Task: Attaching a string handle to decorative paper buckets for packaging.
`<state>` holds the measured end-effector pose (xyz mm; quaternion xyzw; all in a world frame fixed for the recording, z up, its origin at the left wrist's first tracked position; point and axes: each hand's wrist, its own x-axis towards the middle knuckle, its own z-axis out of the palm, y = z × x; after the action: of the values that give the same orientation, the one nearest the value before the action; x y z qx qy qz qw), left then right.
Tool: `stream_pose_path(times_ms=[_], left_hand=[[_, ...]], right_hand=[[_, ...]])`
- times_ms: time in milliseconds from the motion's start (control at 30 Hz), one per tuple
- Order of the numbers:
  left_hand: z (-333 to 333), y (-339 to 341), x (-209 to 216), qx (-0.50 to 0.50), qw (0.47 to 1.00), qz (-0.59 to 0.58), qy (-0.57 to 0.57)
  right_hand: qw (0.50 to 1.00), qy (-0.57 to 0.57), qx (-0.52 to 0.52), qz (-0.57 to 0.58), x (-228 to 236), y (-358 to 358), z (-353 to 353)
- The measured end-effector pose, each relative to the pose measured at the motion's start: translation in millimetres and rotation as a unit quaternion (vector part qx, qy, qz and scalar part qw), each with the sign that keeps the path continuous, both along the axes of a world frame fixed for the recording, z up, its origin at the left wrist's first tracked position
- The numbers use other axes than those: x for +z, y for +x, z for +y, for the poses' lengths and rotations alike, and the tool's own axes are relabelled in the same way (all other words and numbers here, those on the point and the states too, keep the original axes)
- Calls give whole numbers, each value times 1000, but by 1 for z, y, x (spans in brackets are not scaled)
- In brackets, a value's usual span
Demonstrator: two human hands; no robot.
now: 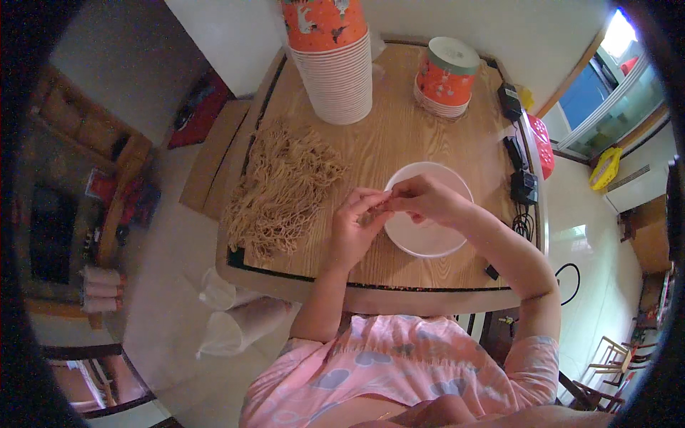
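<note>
My left hand (354, 222) and my right hand (427, 197) meet fingertip to fingertip, both pinched closed. Whatever is between the fingers is too small to make out. Below them stands a round white paper bucket (428, 255), its open mouth facing up; my right hand and wrist cover part of it. To the left of my left hand lies a loose heap of tan twine cords (285, 189), tangled together on the wooden table (389, 100).
A tall stack of upturned orange-and-white paper buckets (334, 78) rises at the back. A shorter orange stack (446, 78) stands back right. Black power adapters (524, 187) and cables line the right edge. Rolled white bundles (239, 324) lie on the floor at left.
</note>
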<state>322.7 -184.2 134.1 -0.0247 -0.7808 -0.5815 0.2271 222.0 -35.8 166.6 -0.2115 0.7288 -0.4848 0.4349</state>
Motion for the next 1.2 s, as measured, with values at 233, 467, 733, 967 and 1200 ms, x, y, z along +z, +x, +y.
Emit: stream_pose_path(times_ms=[233, 467, 733, 967, 1200], left_hand=[[-4, -1, -12, -9, 999, 26, 38], [-5, 1, -12, 21, 995, -40, 85], [-3, -2, -13, 21, 996, 84, -21], [-3, 1, -12, 50, 998, 19, 13], [-4, 1, -9, 23, 997, -43, 62]], right_hand=[[989, -82, 27, -120, -5, -3, 8], [992, -103, -21, -74, 1, 3, 4], [989, -108, -22, -99, -7, 2, 5], [992, -92, -44, -68, -7, 7, 3], [985, -87, -42, 143, -3, 14, -2]])
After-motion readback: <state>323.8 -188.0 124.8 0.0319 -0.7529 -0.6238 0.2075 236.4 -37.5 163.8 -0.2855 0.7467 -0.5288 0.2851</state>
